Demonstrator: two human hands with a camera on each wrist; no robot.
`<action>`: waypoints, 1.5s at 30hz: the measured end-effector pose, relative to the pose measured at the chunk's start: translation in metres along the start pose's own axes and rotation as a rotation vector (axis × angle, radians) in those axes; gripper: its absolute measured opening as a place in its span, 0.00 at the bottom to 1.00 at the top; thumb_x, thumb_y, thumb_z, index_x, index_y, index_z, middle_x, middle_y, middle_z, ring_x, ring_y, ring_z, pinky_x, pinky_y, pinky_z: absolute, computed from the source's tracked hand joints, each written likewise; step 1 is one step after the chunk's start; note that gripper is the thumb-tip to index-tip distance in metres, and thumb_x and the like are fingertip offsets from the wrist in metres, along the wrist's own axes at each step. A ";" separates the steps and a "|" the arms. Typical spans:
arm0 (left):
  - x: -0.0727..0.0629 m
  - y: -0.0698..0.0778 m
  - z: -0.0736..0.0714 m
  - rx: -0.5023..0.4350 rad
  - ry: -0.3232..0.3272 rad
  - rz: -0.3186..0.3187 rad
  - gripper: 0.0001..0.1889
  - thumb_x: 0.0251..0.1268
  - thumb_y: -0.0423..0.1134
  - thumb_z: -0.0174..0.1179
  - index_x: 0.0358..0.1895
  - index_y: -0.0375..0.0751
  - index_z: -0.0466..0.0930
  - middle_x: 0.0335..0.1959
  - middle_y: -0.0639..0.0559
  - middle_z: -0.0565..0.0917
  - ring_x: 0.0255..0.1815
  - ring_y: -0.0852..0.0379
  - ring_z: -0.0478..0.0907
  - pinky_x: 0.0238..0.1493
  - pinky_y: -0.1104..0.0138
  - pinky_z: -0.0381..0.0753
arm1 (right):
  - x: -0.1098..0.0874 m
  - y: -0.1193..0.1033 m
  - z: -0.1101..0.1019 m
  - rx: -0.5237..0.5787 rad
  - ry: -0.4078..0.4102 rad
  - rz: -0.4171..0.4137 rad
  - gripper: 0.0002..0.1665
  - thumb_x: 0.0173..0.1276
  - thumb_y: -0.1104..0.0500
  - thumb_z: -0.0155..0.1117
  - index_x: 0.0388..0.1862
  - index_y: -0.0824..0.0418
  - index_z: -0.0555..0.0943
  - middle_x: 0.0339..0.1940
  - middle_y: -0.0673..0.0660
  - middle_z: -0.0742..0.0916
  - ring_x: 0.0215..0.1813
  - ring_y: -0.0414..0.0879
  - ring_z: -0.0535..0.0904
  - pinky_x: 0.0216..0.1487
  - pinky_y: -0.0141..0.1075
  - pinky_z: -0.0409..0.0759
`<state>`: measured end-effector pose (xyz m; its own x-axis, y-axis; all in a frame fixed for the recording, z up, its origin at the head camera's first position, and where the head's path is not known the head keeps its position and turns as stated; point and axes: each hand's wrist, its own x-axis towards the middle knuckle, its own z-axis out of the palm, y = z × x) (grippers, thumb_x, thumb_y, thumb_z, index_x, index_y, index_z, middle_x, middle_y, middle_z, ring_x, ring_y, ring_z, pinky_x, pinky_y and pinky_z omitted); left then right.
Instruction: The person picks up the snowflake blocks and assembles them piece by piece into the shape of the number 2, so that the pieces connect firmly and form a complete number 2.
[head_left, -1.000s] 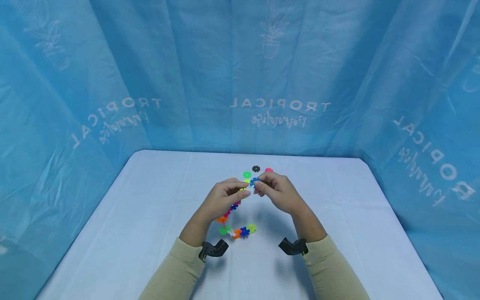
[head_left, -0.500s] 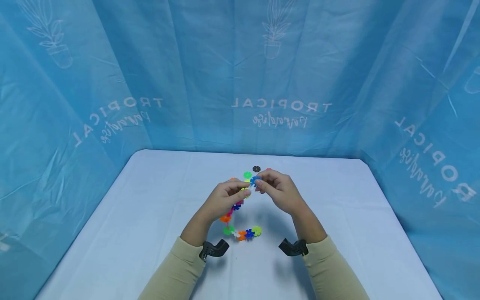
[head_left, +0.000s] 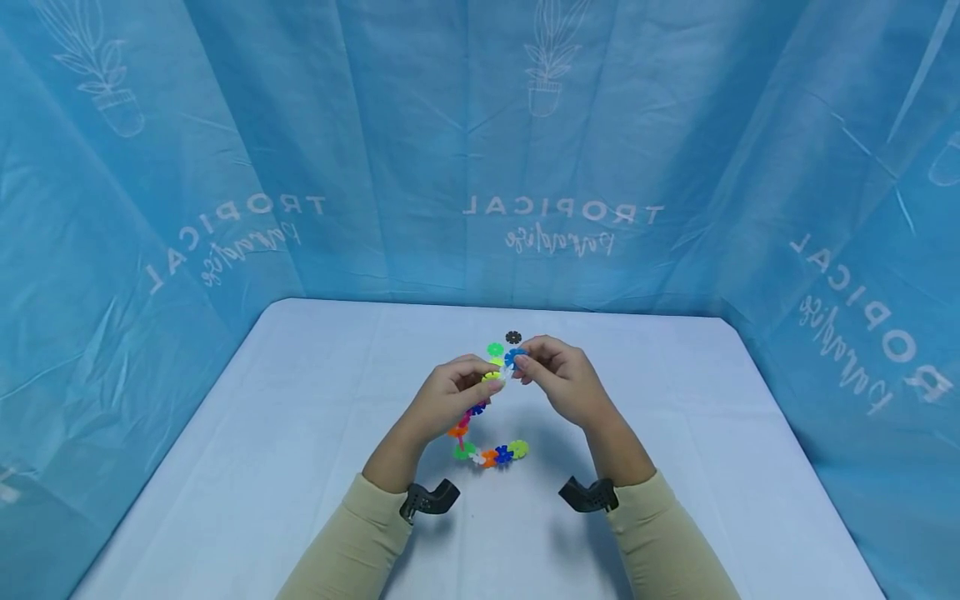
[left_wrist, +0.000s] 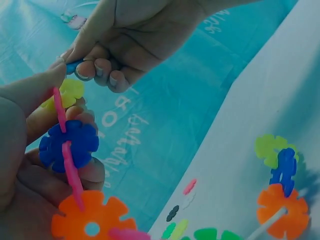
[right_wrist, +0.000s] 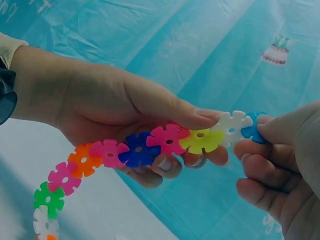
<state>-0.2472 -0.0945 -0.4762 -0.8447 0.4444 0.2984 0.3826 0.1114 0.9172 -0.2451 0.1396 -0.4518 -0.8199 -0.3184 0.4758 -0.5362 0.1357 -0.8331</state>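
A chain of interlocked, flower-shaped plastic discs hangs from my left hand [head_left: 448,395]. Its thumb and fingers pinch the chain near a yellow disc [right_wrist: 202,143] and the white disc [right_wrist: 233,126] at the upper end. My right hand [head_left: 564,379] pinches a light blue disc [head_left: 514,357], whose edge meets the white one; how deeply they interlock cannot be told. Below the left hand run a dark blue disc [right_wrist: 140,149], pink ones and an orange disc [right_wrist: 85,160]. The lower end curves right through a green disc [head_left: 464,451] to a yellow-green disc [head_left: 519,449].
Loose discs lie on the white table [head_left: 660,433] beyond the hands, among them a black disc [head_left: 513,337] and a green one [head_left: 496,349]. Blue printed curtains [head_left: 465,150] enclose the table at the back and sides.
The right hand has risen slightly with the light blue disc. The chain's lower end has swung to the right and up a little. The left hand has barely moved.
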 end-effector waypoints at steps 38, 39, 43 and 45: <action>0.033 -0.074 -0.021 0.711 0.099 -0.602 0.14 0.66 0.40 0.76 0.47 0.38 0.84 0.42 0.47 0.80 0.43 0.48 0.77 0.50 0.56 0.81 | -0.004 -0.003 -0.054 0.111 0.203 0.078 0.09 0.82 0.65 0.62 0.51 0.72 0.83 0.40 0.64 0.87 0.41 0.55 0.85 0.48 0.40 0.86; 0.033 -0.073 -0.022 0.683 0.100 -0.616 0.14 0.66 0.40 0.76 0.46 0.39 0.83 0.41 0.47 0.80 0.43 0.49 0.77 0.48 0.57 0.81 | -0.004 -0.003 -0.054 0.117 0.194 0.076 0.09 0.81 0.65 0.62 0.50 0.72 0.83 0.40 0.65 0.86 0.41 0.54 0.86 0.47 0.40 0.86; 0.029 -0.068 -0.021 0.563 0.104 -0.604 0.12 0.68 0.40 0.75 0.43 0.42 0.80 0.36 0.48 0.80 0.38 0.49 0.76 0.41 0.60 0.79 | -0.005 -0.001 -0.055 0.121 0.158 0.060 0.08 0.81 0.66 0.62 0.49 0.72 0.83 0.39 0.65 0.86 0.41 0.52 0.86 0.47 0.41 0.87; 0.024 -0.065 -0.020 0.501 0.114 -0.590 0.11 0.69 0.41 0.74 0.42 0.43 0.80 0.35 0.48 0.80 0.36 0.50 0.76 0.38 0.62 0.80 | -0.006 0.000 -0.057 0.115 0.146 0.051 0.08 0.81 0.66 0.62 0.49 0.72 0.83 0.39 0.66 0.86 0.40 0.52 0.86 0.46 0.40 0.87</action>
<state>-0.3000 -0.1088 -0.5235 -0.9839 0.0954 -0.1511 -0.0413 0.7011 0.7118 -0.2515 0.1947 -0.4392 -0.8704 -0.1732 0.4610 -0.4735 0.0375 -0.8800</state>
